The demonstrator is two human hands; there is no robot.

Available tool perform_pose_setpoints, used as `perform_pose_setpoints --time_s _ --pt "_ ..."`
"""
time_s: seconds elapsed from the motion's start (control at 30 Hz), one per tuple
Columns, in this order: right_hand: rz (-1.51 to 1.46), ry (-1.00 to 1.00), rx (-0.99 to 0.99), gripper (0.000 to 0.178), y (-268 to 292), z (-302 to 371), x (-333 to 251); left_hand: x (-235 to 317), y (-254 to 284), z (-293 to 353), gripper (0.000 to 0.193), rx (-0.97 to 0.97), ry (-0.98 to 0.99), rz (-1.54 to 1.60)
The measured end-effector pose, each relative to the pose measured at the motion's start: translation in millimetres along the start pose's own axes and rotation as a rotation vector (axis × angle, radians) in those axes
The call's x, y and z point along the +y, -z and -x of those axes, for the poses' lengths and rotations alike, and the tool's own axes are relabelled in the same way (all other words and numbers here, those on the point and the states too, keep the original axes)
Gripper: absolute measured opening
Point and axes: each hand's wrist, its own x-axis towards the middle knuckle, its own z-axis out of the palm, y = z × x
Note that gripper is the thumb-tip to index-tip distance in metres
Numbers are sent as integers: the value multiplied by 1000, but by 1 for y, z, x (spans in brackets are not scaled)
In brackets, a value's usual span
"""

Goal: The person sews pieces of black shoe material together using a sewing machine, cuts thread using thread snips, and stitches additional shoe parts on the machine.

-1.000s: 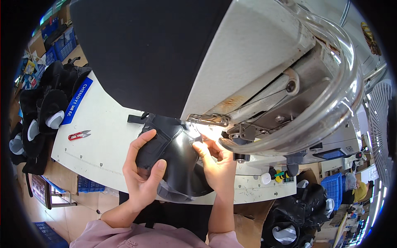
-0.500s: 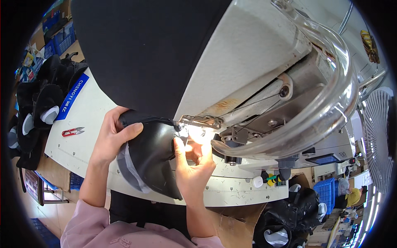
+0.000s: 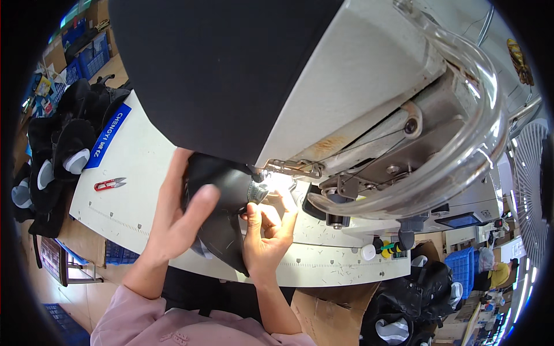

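The bulk of a sewing machine [image 3: 323, 104] fills our view and hides its needle; a bright lamp washes out the spot just above our right hand [image 3: 266, 233]. Our left hand [image 3: 176, 222] grips the black fabric piece [image 3: 222, 190] lying between both hands on the white table [image 3: 138, 167], thumb across it. Our right hand pinches the piece's edge under the machine. Since half a second ago, the left hand has slid nearer. Red snips [image 3: 109, 184] lie left of it.
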Motion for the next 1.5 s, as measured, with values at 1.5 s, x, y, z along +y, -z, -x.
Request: perform_pose_setpoints --time_s 1.5 --pt "-82 -76 -12 48 -9 -15 -18 -37 38 -64 23 -289 4 -41"
